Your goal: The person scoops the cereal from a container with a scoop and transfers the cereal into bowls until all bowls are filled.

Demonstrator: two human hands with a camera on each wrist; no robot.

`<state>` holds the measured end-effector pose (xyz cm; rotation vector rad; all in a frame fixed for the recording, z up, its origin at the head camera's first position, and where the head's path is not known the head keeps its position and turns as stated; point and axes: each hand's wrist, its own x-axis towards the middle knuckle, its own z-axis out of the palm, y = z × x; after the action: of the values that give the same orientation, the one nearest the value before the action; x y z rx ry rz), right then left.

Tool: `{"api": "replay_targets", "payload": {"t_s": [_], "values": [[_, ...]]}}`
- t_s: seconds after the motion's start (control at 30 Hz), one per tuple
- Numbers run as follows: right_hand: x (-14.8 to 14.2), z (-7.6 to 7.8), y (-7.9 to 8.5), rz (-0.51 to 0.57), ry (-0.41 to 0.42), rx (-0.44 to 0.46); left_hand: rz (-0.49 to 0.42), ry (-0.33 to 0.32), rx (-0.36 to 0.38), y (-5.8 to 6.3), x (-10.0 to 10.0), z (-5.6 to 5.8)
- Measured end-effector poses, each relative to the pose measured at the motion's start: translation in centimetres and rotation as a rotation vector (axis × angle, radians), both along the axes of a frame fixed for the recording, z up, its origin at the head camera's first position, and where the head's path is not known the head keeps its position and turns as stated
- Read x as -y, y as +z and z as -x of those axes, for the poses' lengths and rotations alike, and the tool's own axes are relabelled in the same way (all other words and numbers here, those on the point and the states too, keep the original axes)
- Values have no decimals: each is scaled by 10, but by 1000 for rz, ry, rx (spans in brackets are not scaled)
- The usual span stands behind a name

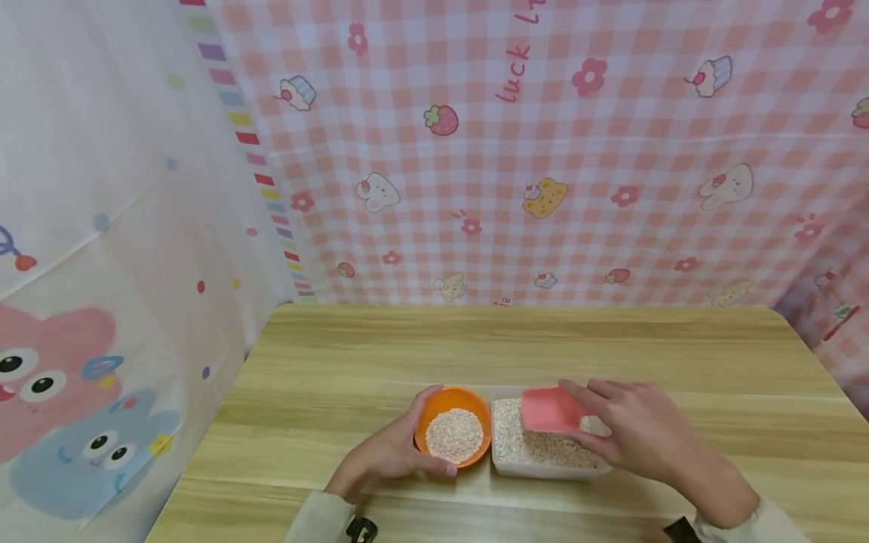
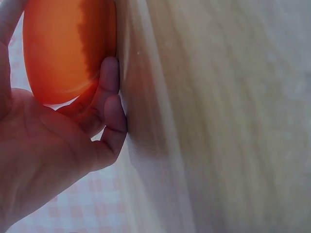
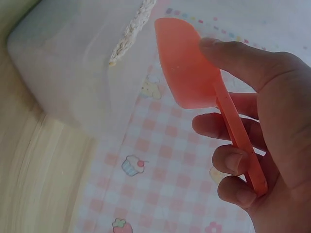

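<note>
On the table stands an orange bowl [image 1: 486, 413] with pale flakes, like oats, [image 1: 453, 436] in it. My left hand [image 1: 387, 451] holds this bowl from the left, thumb along the near side and fingers round the far side. The left wrist view has the bowl's outer wall [image 2: 60, 48] against the palm side, with fingertips low by the tabletop. A pink scoop [image 1: 546, 411] is gripped by its handle [image 3: 238, 136] in my right hand [image 1: 641, 430]; the thumb presses on its back end. It is over a translucent tub [image 1: 543, 473] of similar flakes [image 1: 511, 445].
Bowl and tub stand side by side near the front of the wooden table [image 1: 339, 362]. A pink checked cloth [image 1: 475, 173] hangs behind the table, and a white printed cloth [image 1: 136, 196] hangs on the left.
</note>
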<state>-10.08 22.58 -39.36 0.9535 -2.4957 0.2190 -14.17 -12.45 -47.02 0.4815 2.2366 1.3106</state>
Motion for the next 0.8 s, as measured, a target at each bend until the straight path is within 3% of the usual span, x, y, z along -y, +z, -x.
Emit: {"api": "replay_targets", "payload": {"t_s": [0.33, 0.5, 0.63, 0.8], "values": [[-14, -3, -3, -29, -45, 7, 2, 8, -9, 1, 1, 0], [-13, -5, -1, -63, -83, 60, 33, 5, -28, 3, 1, 1], [-11, -5, 0, -106, -114, 113, 101, 28, -137, 10, -1, 2], [-7, -5, 0, -138, -130, 122, 178, 151, -339, 23, -13, -2]]}}
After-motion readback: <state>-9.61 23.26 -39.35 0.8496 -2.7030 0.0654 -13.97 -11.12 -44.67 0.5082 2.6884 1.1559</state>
